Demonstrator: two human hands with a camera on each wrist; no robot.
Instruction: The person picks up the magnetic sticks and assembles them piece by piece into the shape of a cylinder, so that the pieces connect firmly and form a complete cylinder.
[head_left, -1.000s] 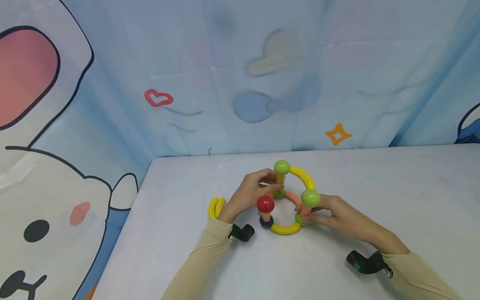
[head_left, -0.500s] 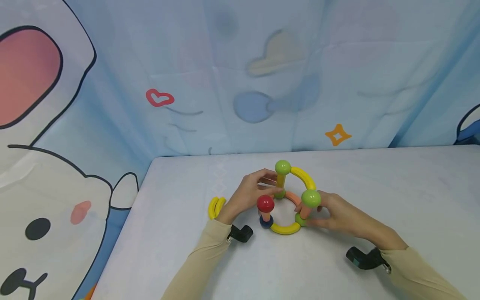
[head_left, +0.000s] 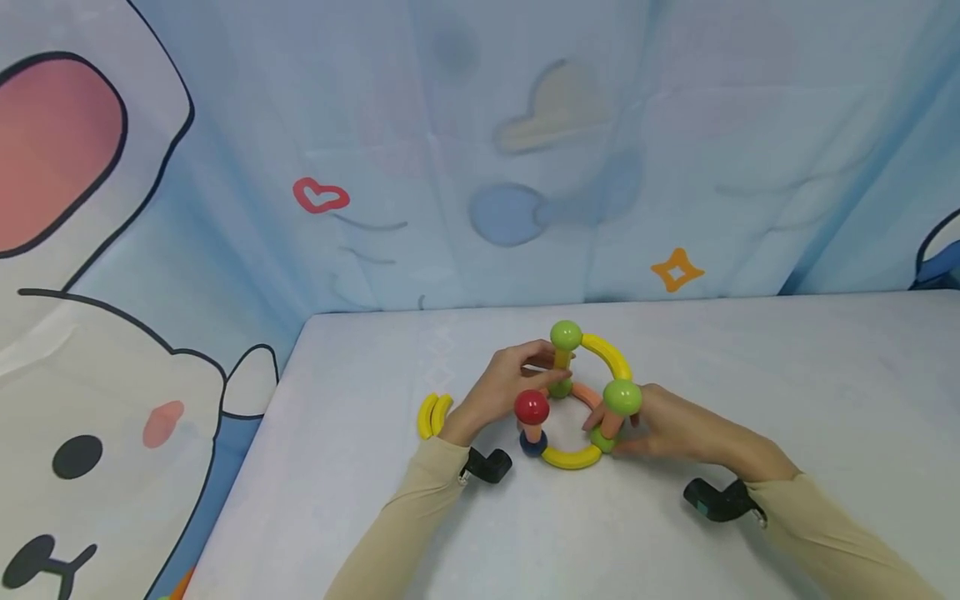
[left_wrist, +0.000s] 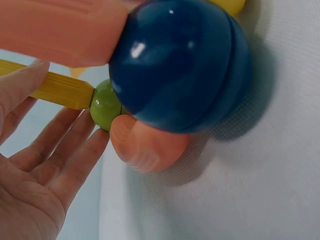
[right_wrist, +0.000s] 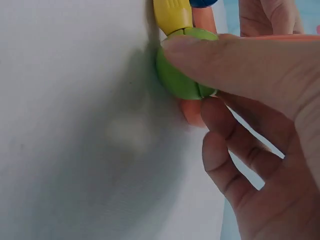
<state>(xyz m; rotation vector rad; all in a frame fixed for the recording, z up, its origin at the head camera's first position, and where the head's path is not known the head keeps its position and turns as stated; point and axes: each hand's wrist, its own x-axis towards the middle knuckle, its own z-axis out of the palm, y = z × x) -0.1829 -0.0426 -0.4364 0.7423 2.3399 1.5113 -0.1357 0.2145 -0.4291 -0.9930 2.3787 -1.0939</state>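
While both hands sit low on the white desk [head_left: 750, 392], a toy frame of balls and sticks [head_left: 573, 400] stands between them, near the middle of the desk and a bit to the far side of the wrists.

The left hand [head_left: 502, 387] is on the left side of the frame. Its fingers curl round the yellow upright stick [head_left: 560, 360], which has a green ball [head_left: 566, 336] on top. In the left wrist view those fingers [left_wrist: 60, 160] look fairly loose beside the yellow stick [left_wrist: 47, 92], so the hold seems light.

The right hand [head_left: 667, 421] is on the right side. Its thumb [right_wrist: 235, 62] lies over the low green ball [right_wrist: 182, 75], and the other fingers curl under it, so it pinches that ball at the foot of the orange upright stick [head_left: 611, 425]. A second green ball [head_left: 622, 397] sits on top of that stick.

A yellow curved piece [head_left: 606, 354] runs like a bridge from one top ball to the other. Another yellow curved piece [head_left: 572, 457] lies flat at the near side, next to the blue ball [head_left: 532, 444] with its short stick and red ball [head_left: 531, 407] (this post stands alone, with no bridge on it).

The frame stands up tall, and each hand is touching its own side of it. Two spare yellow curves [head_left: 432, 414] lie apart on the left, nearer the left hand.
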